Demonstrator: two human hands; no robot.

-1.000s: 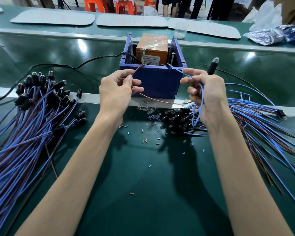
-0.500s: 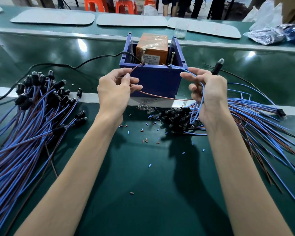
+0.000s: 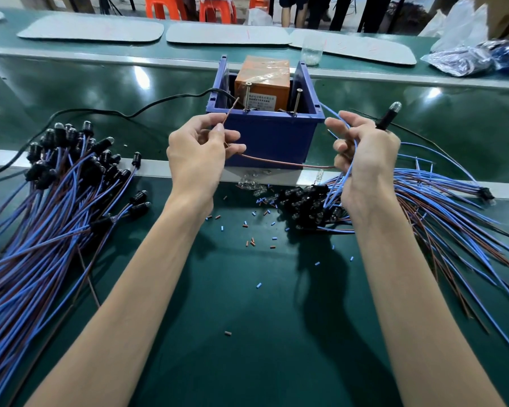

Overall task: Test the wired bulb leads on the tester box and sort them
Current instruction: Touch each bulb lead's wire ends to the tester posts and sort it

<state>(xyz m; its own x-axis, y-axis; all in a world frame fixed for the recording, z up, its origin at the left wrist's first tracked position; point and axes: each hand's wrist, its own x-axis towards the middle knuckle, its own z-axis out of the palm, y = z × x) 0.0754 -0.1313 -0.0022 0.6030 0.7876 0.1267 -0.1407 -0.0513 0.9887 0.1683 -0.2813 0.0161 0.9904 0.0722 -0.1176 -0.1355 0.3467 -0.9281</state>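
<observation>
The blue tester box (image 3: pixel 269 136) stands at the belt's edge with an orange unit (image 3: pixel 262 82) and two upright screws (image 3: pixel 298 101) inside. My left hand (image 3: pixel 199 155) pinches the brown wire (image 3: pixel 276 163) of one bulb lead, its bare tip pointing up near the box's left front corner. My right hand (image 3: pixel 365 160) grips the same lead's blue wire (image 3: pixel 332 113) and its black bulb holder (image 3: pixel 387 117), which sticks up behind my fingers. The blue wire's end hovers just right of the box rim, apart from the screws.
A large pile of bulb leads (image 3: pixel 41 207) lies on the left, another pile (image 3: pixel 423 207) on the right under my right wrist. Cut insulation bits (image 3: pixel 253 230) and loose glass bulbs (image 3: pixel 253 183) litter the green mat. A black cable (image 3: pixel 115 113) runs into the box.
Both wire ends have drawn back from the screws toward me and outward. My hands moved slightly apart, and the bulb holder shifted to the right.
</observation>
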